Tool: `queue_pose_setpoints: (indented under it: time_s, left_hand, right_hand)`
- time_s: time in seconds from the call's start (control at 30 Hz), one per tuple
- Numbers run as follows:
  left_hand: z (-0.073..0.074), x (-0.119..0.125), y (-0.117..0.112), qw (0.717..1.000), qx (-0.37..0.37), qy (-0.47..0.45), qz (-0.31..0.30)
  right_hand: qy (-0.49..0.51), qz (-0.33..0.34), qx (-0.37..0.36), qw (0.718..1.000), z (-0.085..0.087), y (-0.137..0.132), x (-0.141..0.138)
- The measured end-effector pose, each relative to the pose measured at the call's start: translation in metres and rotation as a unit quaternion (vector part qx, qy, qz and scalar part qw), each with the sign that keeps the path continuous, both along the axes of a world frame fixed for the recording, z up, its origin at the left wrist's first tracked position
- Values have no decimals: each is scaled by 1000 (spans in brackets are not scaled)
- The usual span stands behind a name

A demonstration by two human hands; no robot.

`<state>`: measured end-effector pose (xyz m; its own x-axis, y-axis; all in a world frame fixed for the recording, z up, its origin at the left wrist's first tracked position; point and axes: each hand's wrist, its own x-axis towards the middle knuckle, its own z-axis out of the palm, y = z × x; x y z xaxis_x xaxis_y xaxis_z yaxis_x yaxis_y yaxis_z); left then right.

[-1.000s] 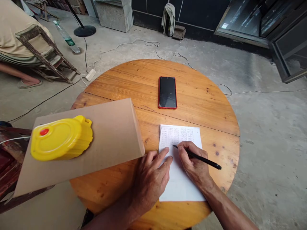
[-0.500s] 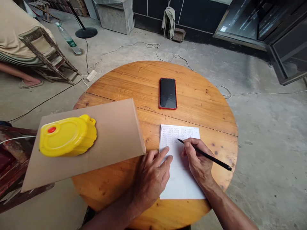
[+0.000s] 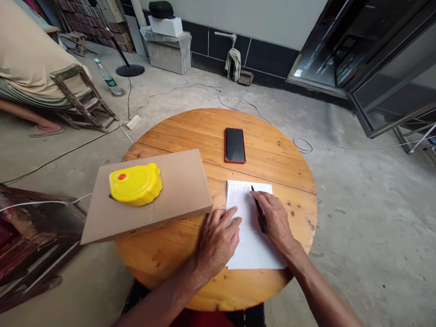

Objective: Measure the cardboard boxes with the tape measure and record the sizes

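**Hands.** Your right hand [image 3: 274,220] was closed loosely on a black pen [image 3: 259,212]. The pen lay low along the fingers, with its tip pointing away from you. The hand rested on a white sheet of paper [image 3: 254,254], and the pen tip stood near the rows of small writing in the sheet's far part. Whether the tip touched the paper could not be told. Your left hand [image 3: 218,240] lay flat and open, palm down. Its fingers were close together, with their ends on the sheet's left edge and the rest of the hand on the table.

**Table.** The sheet lay on the near right part of a round wooden table [image 3: 190,131]. A phone [image 3: 235,145] with a dark screen and a red case lay face up beyond the sheet, well apart from it. A cardboard panel [image 3: 180,190] sat just left of your left hand and overhung the table's left rim. A yellow lid [image 3: 135,183] with a red spot rested on the panel's far left part.

**Surroundings.** The floor was bare concrete, with white cables [image 3: 306,146] crossing it. A power strip [image 3: 133,121] lay beyond the table's left side. A worn wooden chair [image 3: 81,97] and a plastic bottle [image 3: 108,81] stood farther left. Another person's foot in a sandal [image 3: 46,131] showed at the left edge. A glass-fronted cabinet [image 3: 374,59] stood at the far right.
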<state>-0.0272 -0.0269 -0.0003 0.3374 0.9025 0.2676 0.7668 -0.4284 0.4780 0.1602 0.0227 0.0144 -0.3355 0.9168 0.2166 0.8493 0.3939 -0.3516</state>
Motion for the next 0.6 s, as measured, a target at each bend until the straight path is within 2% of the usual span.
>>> queue_pose_setpoints:
  time_s: [0.07, 0.17, 0.27, 0.43, 0.6]
  left_hand:
    - [-1, 0, -1, 1000, 6, -5, 2]
    - [-3, 1, -2, 1000, 14, -4, 11]
    - [-5, 1, -3, 1000, 10, 6, 23]
    - [-2, 0, -6, 999, 13, 23, 23]
    - [3, -5, -26, 999, 5, 49, 9]
  right_hand:
    - [-123, 21, 11, 992, 5, -4, 1]
    - [-181, 41, 23, 982, 5, -14, 2]
    - [-141, 11, 28, 990, 0, -34, 6]
    - [-67, -82, 72, 992, -17, -84, 12]
    - [-61, -141, 83, 985, -33, -117, 15]
